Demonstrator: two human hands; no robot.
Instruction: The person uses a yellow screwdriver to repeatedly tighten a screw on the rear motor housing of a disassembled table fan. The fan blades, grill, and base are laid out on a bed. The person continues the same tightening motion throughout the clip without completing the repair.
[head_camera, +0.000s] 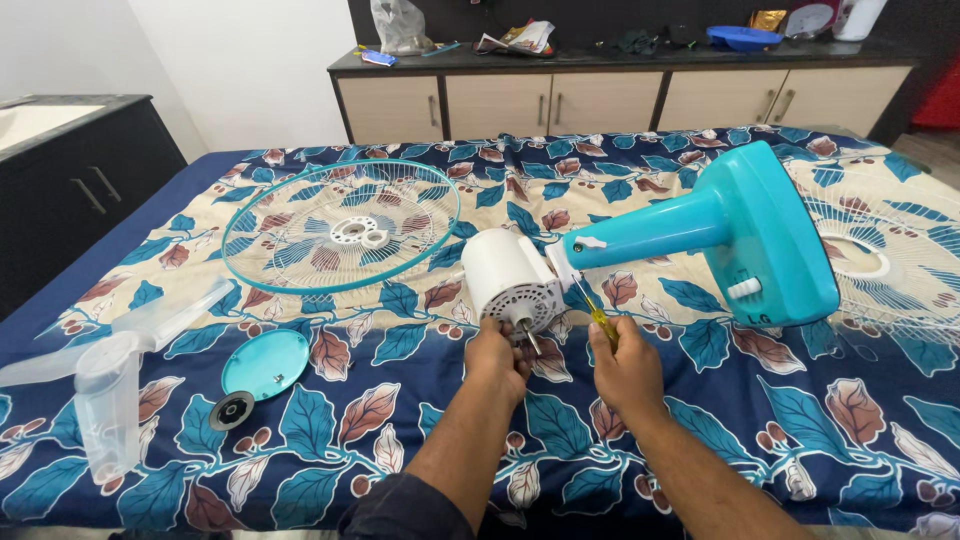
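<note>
A teal table fan body (745, 232) lies on its side on a leaf-patterned cloth, its white motor housing (508, 275) pointing left with a metal shaft sticking out towards me. My left hand (497, 358) grips the lower front of the motor housing beside the shaft. My right hand (625, 362) holds a yellow-handled screwdriver (597, 314), whose blade reaches up to the joint between the motor and the teal neck.
A teal-rimmed wire grille (340, 235) lies at the left, another grille (890, 260) at the right behind the fan base. Translucent fan blades (110, 370), a round teal cap (265, 363) and a small black nut (232, 410) lie front left. A cabinet (620, 95) stands behind.
</note>
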